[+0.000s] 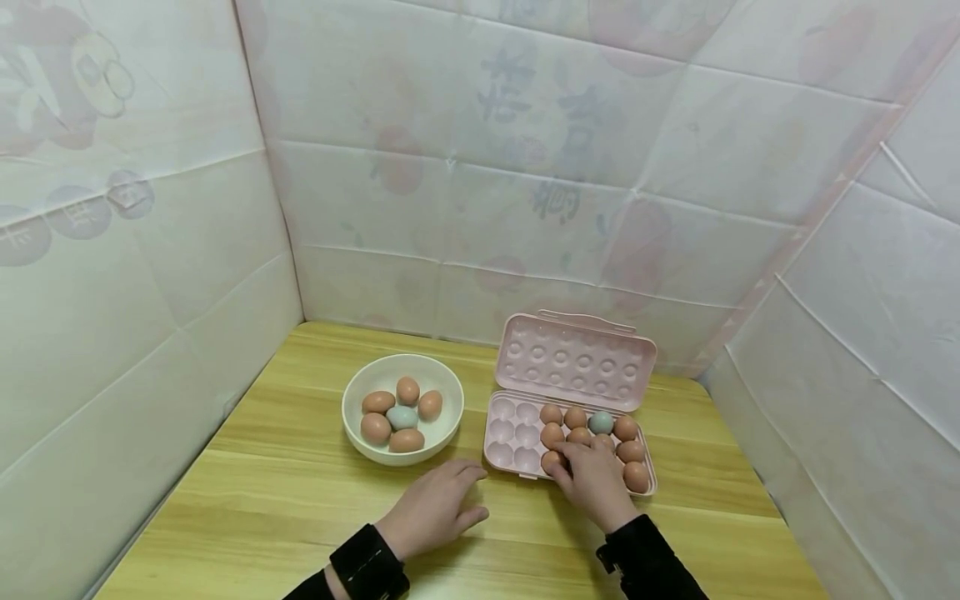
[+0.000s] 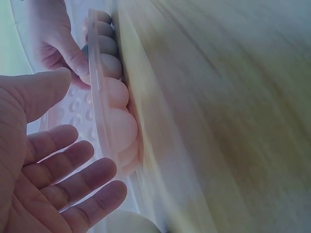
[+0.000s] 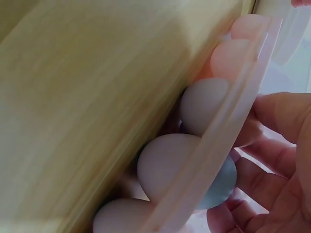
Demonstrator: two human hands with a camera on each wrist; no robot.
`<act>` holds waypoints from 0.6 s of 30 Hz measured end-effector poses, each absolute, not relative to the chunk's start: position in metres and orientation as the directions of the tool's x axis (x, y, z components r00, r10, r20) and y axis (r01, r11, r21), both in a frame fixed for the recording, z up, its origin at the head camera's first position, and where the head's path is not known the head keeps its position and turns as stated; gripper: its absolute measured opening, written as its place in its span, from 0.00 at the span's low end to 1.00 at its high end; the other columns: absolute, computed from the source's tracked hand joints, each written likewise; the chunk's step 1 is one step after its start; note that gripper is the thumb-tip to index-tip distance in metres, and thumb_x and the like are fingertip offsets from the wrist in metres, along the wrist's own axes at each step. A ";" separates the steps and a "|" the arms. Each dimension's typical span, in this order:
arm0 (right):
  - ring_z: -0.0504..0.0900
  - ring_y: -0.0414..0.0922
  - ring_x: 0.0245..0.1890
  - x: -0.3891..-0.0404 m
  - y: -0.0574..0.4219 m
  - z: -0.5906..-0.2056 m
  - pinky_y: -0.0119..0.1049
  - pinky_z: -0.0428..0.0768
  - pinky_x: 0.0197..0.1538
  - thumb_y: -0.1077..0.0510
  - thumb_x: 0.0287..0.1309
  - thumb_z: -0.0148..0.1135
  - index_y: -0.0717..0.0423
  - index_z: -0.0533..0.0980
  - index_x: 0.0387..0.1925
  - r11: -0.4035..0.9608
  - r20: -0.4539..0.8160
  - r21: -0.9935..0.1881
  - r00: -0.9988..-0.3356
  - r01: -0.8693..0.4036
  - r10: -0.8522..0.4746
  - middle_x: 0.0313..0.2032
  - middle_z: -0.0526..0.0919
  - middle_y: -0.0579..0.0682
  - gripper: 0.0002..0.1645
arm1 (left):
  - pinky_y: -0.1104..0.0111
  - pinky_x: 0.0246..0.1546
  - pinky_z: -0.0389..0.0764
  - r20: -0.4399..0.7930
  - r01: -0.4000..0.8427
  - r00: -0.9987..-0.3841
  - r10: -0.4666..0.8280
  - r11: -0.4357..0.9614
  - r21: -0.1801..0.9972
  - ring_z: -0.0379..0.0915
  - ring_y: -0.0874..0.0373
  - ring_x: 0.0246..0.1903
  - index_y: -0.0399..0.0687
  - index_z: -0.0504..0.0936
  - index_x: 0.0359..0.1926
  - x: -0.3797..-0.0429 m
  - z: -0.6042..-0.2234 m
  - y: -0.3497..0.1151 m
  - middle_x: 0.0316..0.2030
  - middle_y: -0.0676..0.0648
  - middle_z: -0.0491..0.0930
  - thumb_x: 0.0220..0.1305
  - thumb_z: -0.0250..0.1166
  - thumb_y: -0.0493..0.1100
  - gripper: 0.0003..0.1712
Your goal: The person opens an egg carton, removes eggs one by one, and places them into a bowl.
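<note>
1. Creased pale sheets [image 1: 540, 167] stand around the wooden surface [image 1: 247, 500].
2. My right grip [image 1: 592, 483] pinches a brown egg [image 1: 551, 462] in the front row of the pink carton [image 1: 577, 396].
3. My left grip [image 1: 431, 508] is relaxed, holding nothing, near the white bowl [image 1: 453, 408].
4. I'd pinch lightly, seat the egg squarely, then release without nudging its neighbours.

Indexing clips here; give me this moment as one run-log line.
left hand: open, holding nothing | right hand: pinching brown egg in pink carton | carton lid: raised | white bowl: holds eggs
</note>
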State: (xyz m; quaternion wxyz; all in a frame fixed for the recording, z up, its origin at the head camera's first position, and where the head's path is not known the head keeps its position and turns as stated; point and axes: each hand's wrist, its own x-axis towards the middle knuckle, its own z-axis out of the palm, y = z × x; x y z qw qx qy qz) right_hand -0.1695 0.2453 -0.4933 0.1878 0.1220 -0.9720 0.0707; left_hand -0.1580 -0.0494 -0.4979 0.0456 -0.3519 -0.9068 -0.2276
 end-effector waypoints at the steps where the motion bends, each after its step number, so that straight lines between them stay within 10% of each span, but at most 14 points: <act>1: 0.82 0.61 0.43 -0.169 0.245 -0.493 0.56 0.79 0.48 0.52 0.62 0.77 0.47 0.88 0.45 0.961 0.381 -0.103 -0.902 -0.258 -0.202 0.35 0.91 0.51 0.11 | 0.56 0.63 0.84 0.242 0.657 -0.749 0.616 0.648 0.384 0.81 0.49 0.62 0.45 0.82 0.63 -0.158 -0.497 -0.050 0.62 0.44 0.83 0.70 0.73 0.54 0.28; 18: 0.82 0.51 0.47 -0.158 0.253 -0.476 0.40 0.84 0.46 0.59 0.72 0.68 0.57 0.86 0.50 0.834 0.376 -0.485 -0.924 -0.263 -0.074 0.43 0.88 0.54 0.09 | 0.54 0.64 0.83 0.276 0.612 -0.777 0.566 0.576 0.541 0.81 0.50 0.64 0.48 0.79 0.67 -0.156 -0.488 -0.044 0.65 0.45 0.82 0.73 0.70 0.54 0.28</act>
